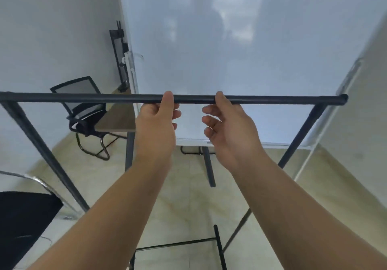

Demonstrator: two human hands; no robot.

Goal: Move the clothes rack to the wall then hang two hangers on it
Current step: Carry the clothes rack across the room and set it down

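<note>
The clothes rack is a black metal frame. Its top bar [83, 98] runs level across the view at chest height, with slanted legs [41, 144] on the left and on the right, and a low crossbar [178, 243] near the floor. My left hand [157, 121] and my right hand [226, 125] are at the middle of the bar, close together. Each thumb lies against the bar. The fingers hang loosely curled and apart below it, not wrapped around it. No hangers are in view.
A large whiteboard [240, 49] on a stand is right behind the rack. A black mesh chair [81, 106] and a wooden desk corner [119, 119] are at the left, by the white wall. A dark chair [23, 217] with a chrome frame is at the lower left. The floor is beige tile [184, 207].
</note>
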